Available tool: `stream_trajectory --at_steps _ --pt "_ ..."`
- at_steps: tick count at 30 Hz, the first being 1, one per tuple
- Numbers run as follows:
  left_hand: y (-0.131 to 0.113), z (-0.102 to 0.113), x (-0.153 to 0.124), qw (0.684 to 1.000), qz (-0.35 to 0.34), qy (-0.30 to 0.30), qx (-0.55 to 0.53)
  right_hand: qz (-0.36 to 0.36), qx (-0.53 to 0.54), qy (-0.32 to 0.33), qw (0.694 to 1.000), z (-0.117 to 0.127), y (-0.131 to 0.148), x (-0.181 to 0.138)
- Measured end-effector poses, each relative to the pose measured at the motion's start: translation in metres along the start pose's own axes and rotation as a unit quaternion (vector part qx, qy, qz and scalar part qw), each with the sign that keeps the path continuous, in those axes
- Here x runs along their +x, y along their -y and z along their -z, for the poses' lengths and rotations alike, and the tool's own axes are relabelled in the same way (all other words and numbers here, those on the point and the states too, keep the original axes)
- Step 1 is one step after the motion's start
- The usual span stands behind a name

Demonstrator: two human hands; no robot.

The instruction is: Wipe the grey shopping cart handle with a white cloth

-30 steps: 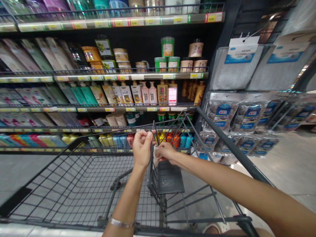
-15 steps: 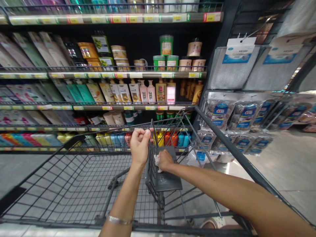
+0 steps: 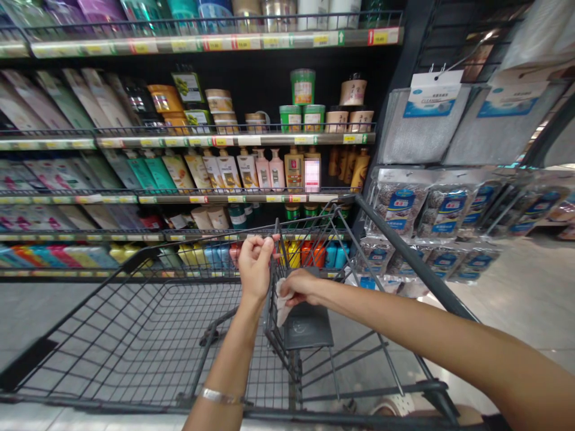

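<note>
A dark wire shopping cart stands in front of me. Its child-seat flap stands upright in the middle, with a dark plastic seat panel behind it. My left hand is closed on the top wire of the flap. My right hand is closed on a small white cloth, pressing it against the flap's wires just above the seat panel. A silver bracelet sits on my left wrist.
Store shelves with bottles, tubs and packets fill the wall ahead. Hanging racks of packaged scourers and grey cloths stand to the right. Grey tiled floor opens on the right. The toe of a white shoe shows under the cart.
My right hand with the cloth dropped to the seat panel, then came back up along the flap wires. My left hand kept its hold on the flap top.
</note>
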State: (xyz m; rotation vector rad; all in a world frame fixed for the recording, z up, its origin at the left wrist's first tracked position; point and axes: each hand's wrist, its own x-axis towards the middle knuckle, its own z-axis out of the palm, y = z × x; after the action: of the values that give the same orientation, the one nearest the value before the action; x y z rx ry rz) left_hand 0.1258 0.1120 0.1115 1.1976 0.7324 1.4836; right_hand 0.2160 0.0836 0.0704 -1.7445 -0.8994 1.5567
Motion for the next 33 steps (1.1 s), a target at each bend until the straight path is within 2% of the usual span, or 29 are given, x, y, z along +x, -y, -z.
stream_trajectory --at_steps 6,11,19,23,26,29,31,33 --pt "-0.001 0.000 -0.002 1.000 0.000 0.006 0.019 0.048 0.075 0.055 0.995 0.013 0.014 -0.030" --pt "0.000 0.000 -0.001 1.000 -0.003 0.005 0.013 0.055 0.114 0.112 0.986 0.010 0.008 -0.051" --pt "0.000 0.000 0.000 1.000 -0.006 0.004 0.010 -0.040 0.044 0.025 0.998 -0.020 -0.039 -0.046" --pt "-0.002 -0.001 -0.002 1.000 0.004 0.007 0.007 -0.047 0.006 0.009 0.999 -0.024 -0.055 -0.036" --pt "-0.003 -0.002 -0.003 1.000 0.012 0.008 0.010 -0.051 -0.069 0.000 0.996 -0.024 -0.062 -0.033" --pt "-0.003 -0.003 -0.004 1.000 0.016 0.011 0.013 -0.027 -0.235 0.012 0.972 -0.023 -0.063 -0.037" --pt "-0.002 -0.003 -0.004 1.000 0.013 0.012 0.013 0.005 -0.348 0.040 0.937 -0.021 -0.060 -0.043" --pt "-0.002 -0.003 -0.004 1.000 0.011 0.015 0.010 0.044 -0.471 0.083 0.877 -0.017 -0.054 -0.050"
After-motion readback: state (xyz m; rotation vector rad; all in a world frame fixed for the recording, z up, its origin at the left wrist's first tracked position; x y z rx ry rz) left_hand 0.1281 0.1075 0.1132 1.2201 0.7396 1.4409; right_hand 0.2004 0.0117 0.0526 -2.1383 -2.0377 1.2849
